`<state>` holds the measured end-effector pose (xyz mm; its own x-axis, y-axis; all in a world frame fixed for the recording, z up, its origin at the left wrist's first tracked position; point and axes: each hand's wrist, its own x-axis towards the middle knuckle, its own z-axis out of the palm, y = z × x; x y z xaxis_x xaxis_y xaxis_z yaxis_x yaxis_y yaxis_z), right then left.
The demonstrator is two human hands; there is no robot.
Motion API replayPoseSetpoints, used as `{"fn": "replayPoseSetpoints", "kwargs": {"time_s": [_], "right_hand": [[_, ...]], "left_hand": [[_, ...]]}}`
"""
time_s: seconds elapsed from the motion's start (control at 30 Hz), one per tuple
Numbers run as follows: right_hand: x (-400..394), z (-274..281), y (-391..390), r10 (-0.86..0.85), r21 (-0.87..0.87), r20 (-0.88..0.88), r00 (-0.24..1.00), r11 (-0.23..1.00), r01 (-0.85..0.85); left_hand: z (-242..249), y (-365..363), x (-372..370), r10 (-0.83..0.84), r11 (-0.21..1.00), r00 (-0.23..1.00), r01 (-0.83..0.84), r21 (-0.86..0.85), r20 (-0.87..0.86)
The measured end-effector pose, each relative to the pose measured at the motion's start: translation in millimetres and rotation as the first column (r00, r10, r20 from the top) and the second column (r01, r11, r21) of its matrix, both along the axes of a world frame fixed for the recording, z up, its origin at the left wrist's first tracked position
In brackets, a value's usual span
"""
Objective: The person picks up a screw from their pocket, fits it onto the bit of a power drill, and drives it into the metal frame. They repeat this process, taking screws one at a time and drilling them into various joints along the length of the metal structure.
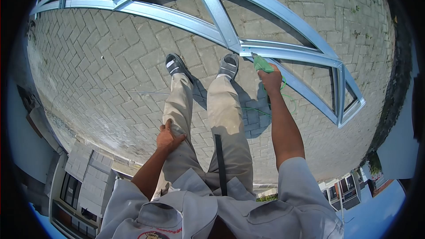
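Observation:
My right hand (pixel 272 80) is wrapped around a green corded drill (pixel 263 64). The drill's tip meets, or comes very close to, a joint of a silvery light-steel truss (pixel 211 11) lying on the ground. At that joint a diagonal strut runs into the lower chord, beside a short channel piece (pixel 283 53). Farther left, my left hand (pixel 167 138) rests against my trouser leg near the knee, thumb apart from the fingers, with no tool in it. The drill's green cord (pixel 290 99) loops beneath my right forearm.
Grey block paving (pixel 119 62) lies under the truss and my sandalled feet (pixel 177 65). A thin line (pixel 128 90) crosses the paving on the left. Buildings (pixel 84 181) stand at the lower edges of the view. The truss ends in a corner (pixel 349 110) on the right.

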<state>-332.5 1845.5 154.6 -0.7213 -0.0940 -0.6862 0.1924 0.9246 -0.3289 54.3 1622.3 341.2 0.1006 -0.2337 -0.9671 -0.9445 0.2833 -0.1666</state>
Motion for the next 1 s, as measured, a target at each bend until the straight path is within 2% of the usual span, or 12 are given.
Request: {"fn": "replayPoseSetpoints", "kwargs": {"time_s": [0.17, 0.27, 0.37, 0.5, 0.77, 0.87, 1.0], "right_hand": [[9.4, 12.7, -23.1, 0.115, 0.15, 0.012, 0.993, 0.982, -0.115], [12.2, 7.7, -15.6, 0.169, 0.139, 0.018, 0.985, 0.976, -0.17], [11.4, 4.2, -8.1, 0.154, 0.161, -0.021, 0.988, 0.976, -0.149], [-0.7, 21.9, -26.1, 0.219, 0.247, 0.048, 0.975, 0.943, -0.224], [-15.5, 17.4, -26.0, 0.323, 0.244, 0.108, 0.94, 0.908, -0.34], [-12.2, 17.6, -26.1, 0.296, 0.222, 0.059, 0.953, 0.927, -0.302], [-14.9, 25.7, -38.2, 0.311, 0.241, 0.085, 0.947, 0.915, -0.322]], "left_hand": [[-4.3, 0.7, -11.6, -0.004, 1.0, 0.997, 0.006, -0.022, 0.075], [-10.1, 3.4, -12.2, 0.009, 0.999, 0.998, -0.007, -0.037, 0.07], [-8.3, 1.4, -11.4, 0.003, 1.0, 0.996, -0.001, -0.021, 0.087], [-12.3, 1.6, -12.2, -0.033, 0.999, 0.993, 0.036, -0.02, 0.114], [-12.3, -10.7, -13.1, 0.01, 1.0, 0.994, -0.008, -0.02, 0.107], [-10.7, -9.2, -10.6, 0.009, 1.0, 0.993, -0.008, -0.009, 0.119], [-11.8, -10.1, -7.3, 0.01, 1.0, 0.996, -0.007, -0.026, 0.089]]}}
